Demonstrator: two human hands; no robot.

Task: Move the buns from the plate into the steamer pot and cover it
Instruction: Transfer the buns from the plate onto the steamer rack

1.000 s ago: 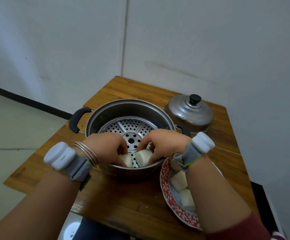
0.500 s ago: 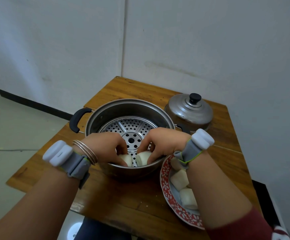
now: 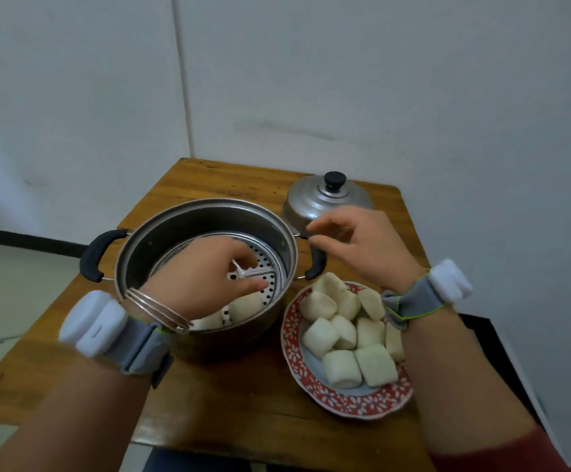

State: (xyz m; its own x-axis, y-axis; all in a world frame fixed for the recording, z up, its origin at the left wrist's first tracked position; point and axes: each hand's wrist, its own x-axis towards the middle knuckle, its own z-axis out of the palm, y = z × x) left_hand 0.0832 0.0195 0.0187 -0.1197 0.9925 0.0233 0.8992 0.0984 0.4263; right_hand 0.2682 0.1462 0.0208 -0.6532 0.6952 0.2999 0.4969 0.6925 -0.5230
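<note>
The right hand [image 3: 365, 248] has lifted out of the pot [image 3: 205, 267] and now hovers over its right handle — fingers loosely spread, holding nothing. The left hand [image 3: 205, 277] is still inside, fingers open above the rack [image 3: 267, 277], gripping nothing. Two buns [image 3: 243, 306] lie on the rack at the near wall. More fill the plate [image 3: 311, 393] just right of the pot. The lid [image 3: 314, 199] sits on the counter [image 3: 250, 417] behind.
</note>
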